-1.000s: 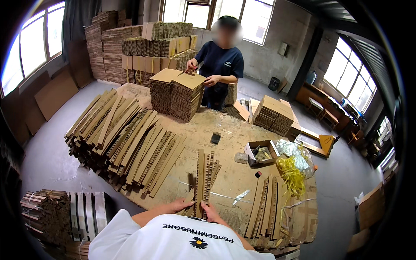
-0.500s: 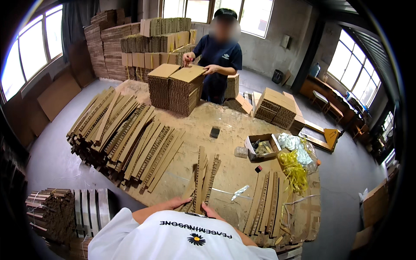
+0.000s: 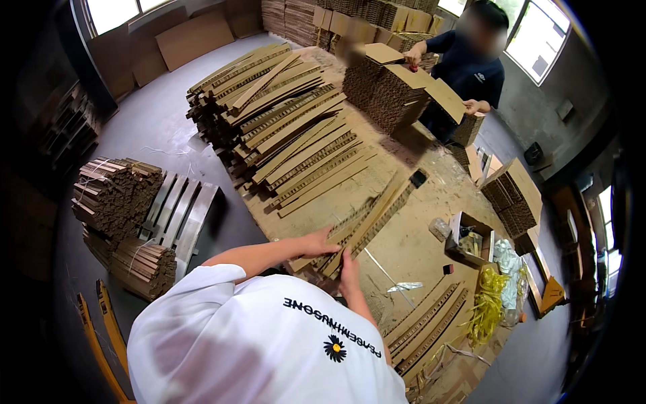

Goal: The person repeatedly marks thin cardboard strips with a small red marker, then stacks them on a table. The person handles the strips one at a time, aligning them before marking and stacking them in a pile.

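The left hand is partly closed on the near end of a bunch of cardboard strips, pressing from the left, its fingers bent. The right hand grips the same end from the other side, thumb along the edge; its other fingers are mostly hidden, so how tightly they curl I cannot tell. Between the two hands the bunch slants away over the desk, its far end just beside a small black block. Half a second ago the strips stood fanned apart with clear gaps, well short of that block; now they are drawn closer together, somewhat blurred, and reach it. The view has also swung to the left, so more of the floor shows, with a tied bundle beside pale slats. Left of the hands, a big pile of similar strips covers that side of the desk; to the right lie a loose row, yellow twine and an open box. Across the desk, a co-worker stands at a cardboard stack, holding a sheet that now juts past its edge.
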A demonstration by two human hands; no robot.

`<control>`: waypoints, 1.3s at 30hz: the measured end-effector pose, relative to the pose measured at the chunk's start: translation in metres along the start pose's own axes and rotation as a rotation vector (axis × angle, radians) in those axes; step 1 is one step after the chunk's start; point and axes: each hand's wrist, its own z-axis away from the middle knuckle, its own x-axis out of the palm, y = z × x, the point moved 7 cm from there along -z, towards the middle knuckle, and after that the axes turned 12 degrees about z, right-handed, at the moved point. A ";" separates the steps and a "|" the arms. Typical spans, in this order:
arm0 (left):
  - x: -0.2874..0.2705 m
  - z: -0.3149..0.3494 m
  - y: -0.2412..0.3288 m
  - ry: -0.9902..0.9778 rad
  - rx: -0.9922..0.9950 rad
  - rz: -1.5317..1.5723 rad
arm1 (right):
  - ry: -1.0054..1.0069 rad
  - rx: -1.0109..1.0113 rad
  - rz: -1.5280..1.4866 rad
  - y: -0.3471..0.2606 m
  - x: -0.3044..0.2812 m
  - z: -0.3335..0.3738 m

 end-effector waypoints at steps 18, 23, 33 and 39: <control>-0.242 0.021 0.169 0.477 0.169 -0.827 | -0.031 0.126 0.094 -0.110 0.202 -0.151; -0.242 -0.018 0.136 0.155 0.558 -1.055 | 0.162 -0.056 0.260 -0.085 0.216 -0.186; -0.198 -0.104 0.099 -0.412 0.536 -1.416 | 0.410 -0.168 0.683 -0.072 0.202 -0.162; -0.180 -0.103 0.105 -0.448 0.535 -1.437 | 0.509 -0.063 0.478 -0.031 0.163 -0.146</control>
